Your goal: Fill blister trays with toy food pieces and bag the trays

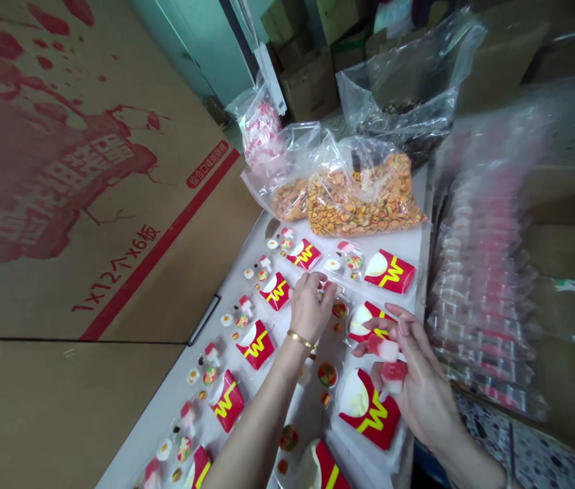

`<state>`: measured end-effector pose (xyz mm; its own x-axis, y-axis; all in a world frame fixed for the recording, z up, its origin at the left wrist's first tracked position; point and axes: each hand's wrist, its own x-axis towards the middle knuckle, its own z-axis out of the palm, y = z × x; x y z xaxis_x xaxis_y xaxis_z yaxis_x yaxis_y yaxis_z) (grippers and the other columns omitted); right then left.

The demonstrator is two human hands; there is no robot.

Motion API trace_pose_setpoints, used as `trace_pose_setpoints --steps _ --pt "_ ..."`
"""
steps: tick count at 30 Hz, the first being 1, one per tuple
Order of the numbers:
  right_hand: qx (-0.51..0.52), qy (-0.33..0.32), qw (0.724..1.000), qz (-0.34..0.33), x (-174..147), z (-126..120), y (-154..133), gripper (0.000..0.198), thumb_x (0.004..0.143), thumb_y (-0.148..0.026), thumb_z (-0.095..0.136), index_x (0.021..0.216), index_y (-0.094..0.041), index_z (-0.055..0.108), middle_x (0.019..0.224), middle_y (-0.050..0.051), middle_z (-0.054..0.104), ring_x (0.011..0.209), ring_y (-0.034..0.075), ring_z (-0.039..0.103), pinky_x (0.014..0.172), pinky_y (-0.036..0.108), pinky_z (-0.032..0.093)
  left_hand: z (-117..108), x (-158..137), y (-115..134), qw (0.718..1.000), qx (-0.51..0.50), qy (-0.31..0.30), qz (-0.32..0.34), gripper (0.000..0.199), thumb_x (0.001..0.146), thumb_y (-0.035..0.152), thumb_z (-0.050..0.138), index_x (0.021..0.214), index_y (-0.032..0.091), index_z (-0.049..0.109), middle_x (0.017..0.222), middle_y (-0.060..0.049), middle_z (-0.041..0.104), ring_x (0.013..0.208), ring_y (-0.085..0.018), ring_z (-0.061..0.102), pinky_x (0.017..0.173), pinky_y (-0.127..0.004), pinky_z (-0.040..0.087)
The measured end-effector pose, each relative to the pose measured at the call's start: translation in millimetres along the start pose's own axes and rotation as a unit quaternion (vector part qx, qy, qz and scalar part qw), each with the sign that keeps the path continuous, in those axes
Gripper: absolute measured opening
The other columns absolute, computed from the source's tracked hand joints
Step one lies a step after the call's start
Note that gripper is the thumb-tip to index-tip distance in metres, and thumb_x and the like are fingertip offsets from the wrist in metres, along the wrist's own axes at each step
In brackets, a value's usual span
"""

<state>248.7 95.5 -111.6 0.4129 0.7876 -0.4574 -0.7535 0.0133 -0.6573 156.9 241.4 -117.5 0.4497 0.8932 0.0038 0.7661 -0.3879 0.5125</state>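
Observation:
My left hand (pixel 312 305), with a gold bracelet at the wrist, reaches over a clear moulded tray in the right-hand row. Its fingertips are pinched on a small red-and-white popsicle-shaped candy, mostly hidden under them. To the right, my right hand (pixel 417 377) is palm up, with its fingers curled around a few popsicle-shaped candies (pixel 393 373). Beneath it lie red fries-box shaped pieces with a yellow mark (pixel 371 414). Small round pizza-like pieces (pixel 326 374) and burger-like pieces (pixel 325 399) sit in the trays near my left hand.
A second row of filled trays (pixel 255 345) runs along the left of the white table. Bags of orange pieces (pixel 366 197) and a bag of red-and-white pieces (pixel 263 136) stand at the far end. A large printed carton (pixel 114 285) borders the left; stacked clear packs (pixel 485 305) are at right.

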Motion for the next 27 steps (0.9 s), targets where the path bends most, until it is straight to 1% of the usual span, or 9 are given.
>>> trace_pose_setpoints --steps 1,3,5,10,14,17,20,24,27 --pt "-0.001 -0.004 1.0 0.006 -1 0 0 0.043 0.087 -0.048 0.053 0.127 -0.035 0.046 0.115 0.004 0.058 0.071 0.015 0.062 0.043 0.021 0.046 -7 -10 6 0.998 -0.054 -0.043 0.006 0.024 0.088 0.041 0.049 0.095 0.021 0.06 0.096 -0.006 0.061 0.09 -0.019 0.057 0.083 -0.034 0.041" --pt "-0.011 -0.017 1.0 0.021 -7 0 1 0.05 0.086 -0.051 0.053 0.133 -0.038 0.041 0.119 0.004 0.057 0.068 0.014 0.062 0.041 0.021 0.046 -22 -33 17 0.977 -0.152 -0.146 0.019 0.029 0.087 0.046 0.05 0.097 0.021 0.062 0.097 -0.004 0.062 0.088 -0.017 0.058 0.08 -0.03 0.044" --pt "-0.036 -0.034 0.998 0.042 -16 1 2 0.058 0.083 -0.054 0.055 0.135 -0.039 0.038 0.123 0.004 0.055 0.065 0.014 0.061 0.038 0.021 0.044 -33 -60 24 0.961 -0.197 -0.195 0.008 0.028 0.083 0.045 0.057 0.098 0.021 0.062 0.098 -0.004 0.063 0.09 -0.017 0.058 0.081 -0.029 0.045" --pt "-0.084 -0.058 0.99 0.095 -44 5 9 0.073 0.077 -0.057 0.06 0.141 -0.04 0.028 0.132 0.006 0.05 0.066 0.015 0.06 0.035 0.021 0.043 -43 -123 26 0.953 -0.233 -0.169 -0.094 0.031 0.082 0.041 0.06 0.107 0.021 0.06 0.102 -0.005 0.063 0.091 -0.018 0.057 0.077 -0.028 0.046" --pt "-0.102 -0.075 0.988 0.087 -58 8 18 0.078 0.076 -0.058 0.059 0.143 -0.037 0.025 0.134 0.01 0.049 0.066 0.015 0.059 0.036 0.021 0.044 -42 -151 23 0.948 -0.265 -0.128 -0.121 0.021 0.083 0.039 0.058 0.088 0.019 0.061 0.092 -0.004 0.064 0.087 -0.017 0.057 0.08 -0.028 0.044" --pt "-0.118 -0.084 0.987 0.064 -61 8 20 0.076 0.077 -0.061 0.055 0.142 -0.036 0.027 0.134 0.012 0.047 0.059 0.012 0.058 0.033 0.02 0.04 -46 -144 12 0.94 -0.314 -0.072 -0.112 0.02 0.086 0.038 0.055 0.087 0.018 0.057 0.086 -0.003 0.063 0.079 -0.014 0.057 0.075 -0.026 0.045" --pt "-0.108 -0.102 0.986 0.08 -59 4 15 0.07 0.08 -0.065 0.049 0.14 -0.036 0.03 0.129 0.012 0.048 0.055 0.011 0.057 0.033 0.019 0.037 -51 -118 -9 0.961 -0.261 -0.036 -0.08 0.021 0.086 0.038 0.053 0.088 0.018 0.058 0.082 -0.002 0.063 0.073 -0.012 0.055 0.068 -0.024 0.043" --pt "-0.069 -0.11 0.986 0.108 -54 -4 3 0.058 0.083 -0.067 0.04 0.132 -0.038 0.037 0.122 0.007 0.051 0.056 0.011 0.057 0.033 0.019 0.036 -45 -84 -36 0.988 -0.13 -0.08 -0.027 0.018 0.085 0.035 0.052 0.086 0.019 0.062 0.078 0.0 0.064 0.071 -0.013 0.055 0.069 -0.025 0.042" --pt "-0.064 -0.094 0.988 0.103 -51 -8 2 0.055 0.082 -0.069 0.042 0.126 -0.037 0.043 0.119 0.005 0.052 0.056 0.011 0.057 0.031 0.019 0.035 -28 -73 -45 0.994 -0.036 -0.102 -0.022 0.018 0.083 0.034 0.055 0.094 0.021 0.061 0.079 0.001 0.065 0.073 -0.015 0.057 0.081 -0.031 0.042"
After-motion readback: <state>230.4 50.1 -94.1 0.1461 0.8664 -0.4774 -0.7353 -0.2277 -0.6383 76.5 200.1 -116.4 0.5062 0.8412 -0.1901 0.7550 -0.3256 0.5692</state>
